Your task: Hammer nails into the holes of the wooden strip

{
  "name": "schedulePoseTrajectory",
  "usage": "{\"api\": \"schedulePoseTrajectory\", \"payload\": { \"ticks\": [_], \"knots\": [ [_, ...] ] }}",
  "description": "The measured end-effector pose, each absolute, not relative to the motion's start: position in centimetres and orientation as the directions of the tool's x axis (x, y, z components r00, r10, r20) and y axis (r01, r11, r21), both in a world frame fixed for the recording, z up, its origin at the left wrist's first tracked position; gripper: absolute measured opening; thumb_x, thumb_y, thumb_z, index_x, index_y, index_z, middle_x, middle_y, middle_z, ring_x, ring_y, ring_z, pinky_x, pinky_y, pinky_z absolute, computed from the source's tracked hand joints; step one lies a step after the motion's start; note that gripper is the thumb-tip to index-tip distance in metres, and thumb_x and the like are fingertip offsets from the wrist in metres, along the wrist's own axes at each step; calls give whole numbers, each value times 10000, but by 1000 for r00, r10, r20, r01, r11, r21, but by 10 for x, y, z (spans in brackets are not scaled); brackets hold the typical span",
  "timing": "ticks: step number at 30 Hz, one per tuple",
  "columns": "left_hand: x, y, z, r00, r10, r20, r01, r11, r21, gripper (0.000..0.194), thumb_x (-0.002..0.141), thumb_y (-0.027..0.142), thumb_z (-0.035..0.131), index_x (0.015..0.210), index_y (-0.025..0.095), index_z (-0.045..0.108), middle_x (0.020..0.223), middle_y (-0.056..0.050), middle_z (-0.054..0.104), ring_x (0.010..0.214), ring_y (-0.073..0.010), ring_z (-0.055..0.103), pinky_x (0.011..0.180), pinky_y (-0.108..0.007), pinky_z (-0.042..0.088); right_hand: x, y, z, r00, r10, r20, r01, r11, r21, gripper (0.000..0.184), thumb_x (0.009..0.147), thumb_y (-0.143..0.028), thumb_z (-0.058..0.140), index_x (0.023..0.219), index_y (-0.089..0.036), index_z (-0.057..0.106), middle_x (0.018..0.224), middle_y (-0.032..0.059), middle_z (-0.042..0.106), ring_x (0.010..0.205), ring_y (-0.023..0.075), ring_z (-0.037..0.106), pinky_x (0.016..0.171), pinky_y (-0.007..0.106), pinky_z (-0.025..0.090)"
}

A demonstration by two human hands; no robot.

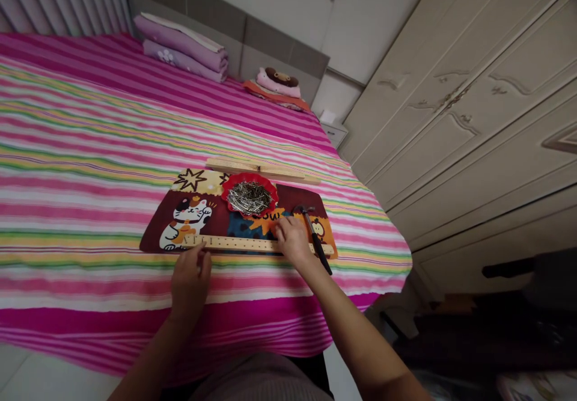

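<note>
A long narrow wooden strip [243, 244] with a row of dark marks lies across a printed mat [216, 220]. Several thin nails [193, 239] stand up near its left end. My left hand [192, 278] is closed at that end, fingers curled against the strip's near edge. Over the right part of the strip, my right hand [293, 238] has its fingers bent around the wood; the fingertips are partly hidden. A claw hammer [315, 238] with a black handle lies just right of that hand, crossing the strip. Behind it, a red scalloped bowl [225, 192] holds many metal nails.
Two more wooden strips [256, 168] lie behind the bowl. Everything rests on a striped bedspread [99, 208]. Folded purple bedding [184, 49] and a smaller folded pile [277, 88] are at the headboard. A cream wardrobe [473, 100] stands to the right.
</note>
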State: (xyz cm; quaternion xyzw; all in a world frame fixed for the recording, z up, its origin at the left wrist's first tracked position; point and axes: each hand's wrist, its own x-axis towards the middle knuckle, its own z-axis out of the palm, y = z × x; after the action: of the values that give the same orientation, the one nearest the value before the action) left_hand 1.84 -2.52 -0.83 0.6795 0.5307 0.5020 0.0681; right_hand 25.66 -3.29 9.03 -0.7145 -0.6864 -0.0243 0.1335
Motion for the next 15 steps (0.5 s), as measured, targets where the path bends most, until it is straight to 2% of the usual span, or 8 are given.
{"api": "schedulePoseTrajectory", "payload": {
  "ticks": [3,8,11,15],
  "knots": [
    [12,-39,-21,-28,808,589,665,-424,614,221,881,278,455,1028,195,598,882,-77,640,845,-219,590,801,-367,478,241,-8,96,32,977,210,986,4,-167,274,935,-197,423,1089,-185,650,1047,96,638,956,218,515,845,329,369],
    [9,-53,-37,56,796,603,692,-466,551,178,876,240,475,1007,193,586,913,-84,637,880,-224,588,813,-369,479,232,30,97,-38,991,126,996,48,-76,296,944,-226,422,1161,-202,622,1177,80,624,1058,233,498,861,343,351],
    [10,-52,-37,78,790,608,699,-478,531,165,878,220,478,1005,190,580,910,-82,634,866,-219,585,804,-360,476,231,43,97,-53,998,35,998,53,-27,269,927,-208,440,1098,-194,647,1150,81,635,1053,231,522,860,348,361],
    [11,-48,-34,92,775,625,710,-491,504,156,876,209,482,994,190,581,888,-76,637,833,-213,589,773,-351,476,233,49,101,-52,999,1,999,52,-11,232,903,-188,459,1001,-176,670,1098,99,640,1009,227,555,831,340,385]
  ]
}}
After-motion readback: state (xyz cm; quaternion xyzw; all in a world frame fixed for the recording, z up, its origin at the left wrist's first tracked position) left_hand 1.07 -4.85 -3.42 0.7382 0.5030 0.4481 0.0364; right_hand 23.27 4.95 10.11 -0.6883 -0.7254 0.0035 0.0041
